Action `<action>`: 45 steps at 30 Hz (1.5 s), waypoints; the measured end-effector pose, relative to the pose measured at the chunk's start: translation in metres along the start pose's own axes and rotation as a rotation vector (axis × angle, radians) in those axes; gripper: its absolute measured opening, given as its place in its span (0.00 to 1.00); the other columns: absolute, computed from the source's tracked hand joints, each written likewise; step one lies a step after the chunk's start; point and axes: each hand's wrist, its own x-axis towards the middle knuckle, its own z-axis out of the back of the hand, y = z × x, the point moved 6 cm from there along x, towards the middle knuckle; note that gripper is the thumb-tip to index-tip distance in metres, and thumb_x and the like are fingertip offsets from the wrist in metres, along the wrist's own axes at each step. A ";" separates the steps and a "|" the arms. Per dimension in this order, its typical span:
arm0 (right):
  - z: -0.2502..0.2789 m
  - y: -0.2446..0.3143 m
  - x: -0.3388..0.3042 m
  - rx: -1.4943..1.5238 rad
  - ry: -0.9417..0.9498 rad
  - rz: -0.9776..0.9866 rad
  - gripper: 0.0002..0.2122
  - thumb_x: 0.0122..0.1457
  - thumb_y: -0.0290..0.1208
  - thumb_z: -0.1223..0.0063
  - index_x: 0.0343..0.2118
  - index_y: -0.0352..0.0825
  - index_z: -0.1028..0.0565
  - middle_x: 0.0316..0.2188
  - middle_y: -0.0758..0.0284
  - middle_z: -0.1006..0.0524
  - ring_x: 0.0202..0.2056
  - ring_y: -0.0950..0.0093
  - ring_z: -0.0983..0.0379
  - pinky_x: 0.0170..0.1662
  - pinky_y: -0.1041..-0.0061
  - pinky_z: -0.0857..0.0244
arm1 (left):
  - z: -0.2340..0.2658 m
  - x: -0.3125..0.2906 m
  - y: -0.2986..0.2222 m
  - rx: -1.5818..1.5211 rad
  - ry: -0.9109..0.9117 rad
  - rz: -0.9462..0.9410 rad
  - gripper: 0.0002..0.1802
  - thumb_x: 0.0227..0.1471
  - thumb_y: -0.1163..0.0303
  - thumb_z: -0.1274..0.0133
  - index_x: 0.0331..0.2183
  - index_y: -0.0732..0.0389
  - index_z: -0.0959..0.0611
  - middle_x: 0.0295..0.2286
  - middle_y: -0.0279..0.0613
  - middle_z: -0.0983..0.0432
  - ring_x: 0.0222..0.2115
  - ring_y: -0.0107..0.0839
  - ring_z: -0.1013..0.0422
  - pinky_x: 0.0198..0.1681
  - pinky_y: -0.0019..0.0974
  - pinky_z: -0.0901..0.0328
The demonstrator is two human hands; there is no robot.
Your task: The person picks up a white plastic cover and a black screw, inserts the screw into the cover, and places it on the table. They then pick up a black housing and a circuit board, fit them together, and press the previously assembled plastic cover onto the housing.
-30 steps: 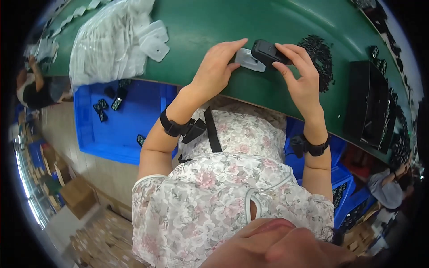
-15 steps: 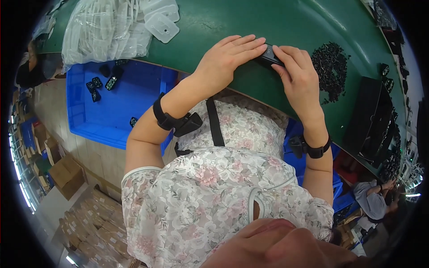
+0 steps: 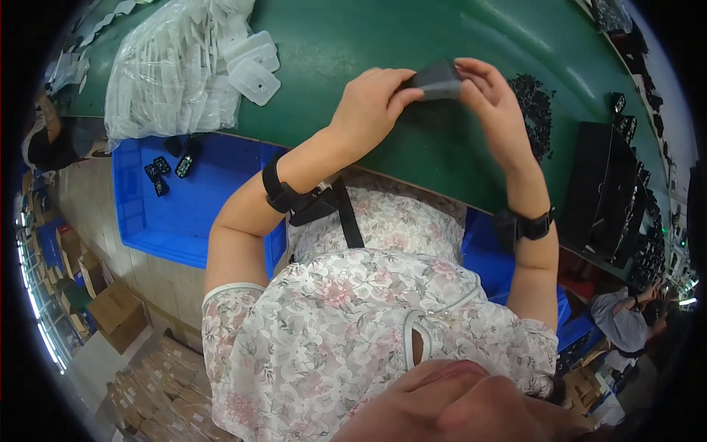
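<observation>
Between my hands, over the green table (image 3: 331, 44), is a small black box-shaped device (image 3: 439, 79), tilted and a little blurred by motion. My left hand (image 3: 372, 103) pinches its left end between thumb and fingers. At the other end, my right hand (image 3: 492, 99) grips with thumb and fingertips. Which details lie on its faces I cannot make out. Just right of my right hand, a heap of small black parts (image 3: 536, 110) lies on the table, partly hidden behind that hand.
A clear plastic bag of white flat pieces (image 3: 173, 74) lies far left, with loose white plates (image 3: 256, 79) beside it. Below stands a blue bin (image 3: 199, 214) with several black devices (image 3: 160, 168). A black box (image 3: 596, 184) and more black devices line the right side.
The black device has been lifted and tilted up off the table. My left fingers, laid flat over it before, now pinch its end. The view has shifted slightly.
</observation>
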 end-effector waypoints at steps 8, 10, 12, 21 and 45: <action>0.013 0.038 0.045 -0.180 -0.159 0.305 0.14 0.61 0.28 0.48 0.49 0.30 0.28 0.44 0.68 0.25 0.46 0.78 0.31 0.52 0.78 0.39 | 0.002 0.018 0.017 -0.503 -0.144 0.302 0.15 0.54 0.66 0.46 0.39 0.67 0.21 0.31 0.48 0.23 0.32 0.39 0.27 0.36 0.37 0.33; 0.038 0.050 0.076 -0.348 -0.208 0.344 0.16 0.61 0.30 0.47 0.49 0.28 0.27 0.44 0.66 0.24 0.46 0.77 0.30 0.52 0.78 0.39 | 0.035 0.010 -0.001 -0.022 -0.330 0.012 0.12 0.47 0.73 0.45 0.38 0.61 0.21 0.35 0.43 0.26 0.37 0.42 0.31 0.40 0.42 0.36; 0.070 0.051 0.110 -0.470 -0.225 0.322 0.16 0.60 0.31 0.47 0.49 0.30 0.27 0.43 0.67 0.24 0.45 0.78 0.30 0.50 0.79 0.39 | 0.070 -0.008 0.002 0.165 -0.337 -0.009 0.14 0.45 0.75 0.47 0.38 0.60 0.21 0.35 0.42 0.26 0.38 0.41 0.31 0.41 0.42 0.37; 0.137 0.033 0.185 -0.656 -0.111 0.166 0.14 0.60 0.35 0.46 0.46 0.34 0.24 0.38 0.71 0.23 0.40 0.80 0.30 0.45 0.80 0.37 | 0.125 -0.063 0.017 0.869 0.132 -0.029 0.27 0.43 0.78 0.52 0.49 0.52 0.23 0.51 0.32 0.31 0.53 0.35 0.38 0.53 0.39 0.44; 0.068 0.017 -0.049 -1.200 -0.367 0.406 0.04 0.52 0.25 0.44 0.30 0.32 0.26 0.28 0.64 0.29 0.33 0.63 0.29 0.36 0.69 0.35 | 0.057 -0.003 -0.012 0.270 -0.055 -0.027 0.09 0.48 0.76 0.44 0.33 0.64 0.27 0.27 0.45 0.27 0.26 0.41 0.30 0.28 0.38 0.34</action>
